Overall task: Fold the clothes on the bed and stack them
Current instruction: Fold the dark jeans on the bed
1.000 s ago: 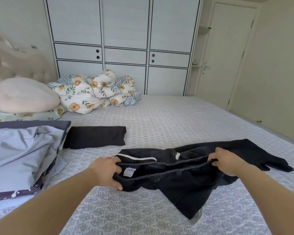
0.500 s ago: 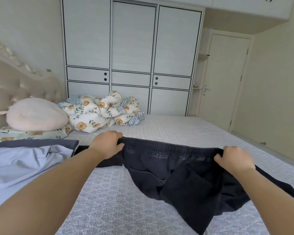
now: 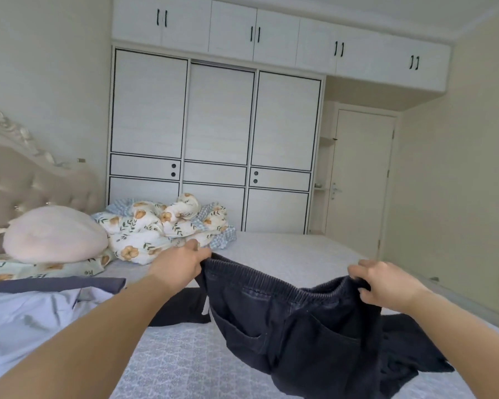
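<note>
Both hands, the left hand (image 3: 182, 266) and right hand (image 3: 386, 283), grip the elastic waistband of the dark denim trousers (image 3: 294, 326), now lifted higher off the grey patterned bed (image 3: 285, 249), legs trailing; I judge shaking out precedes folding.

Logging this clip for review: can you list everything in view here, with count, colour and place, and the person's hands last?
trousers: one, black, held up over the bed by the waistband
folded garment: one, black, flat on the bed behind the trousers
clothes pile: one, pale blue and navy, left edge of the bed
bed: one, grey patterned cover
quilt: one, white floral, bunched at the far side
cushion: one, pink, by the headboard
headboard: one, beige tufted, left
wardrobe: one, white, far wall
door: one, white, right
left hand: grips the waistband's left end
right hand: grips the waistband's right end
</note>
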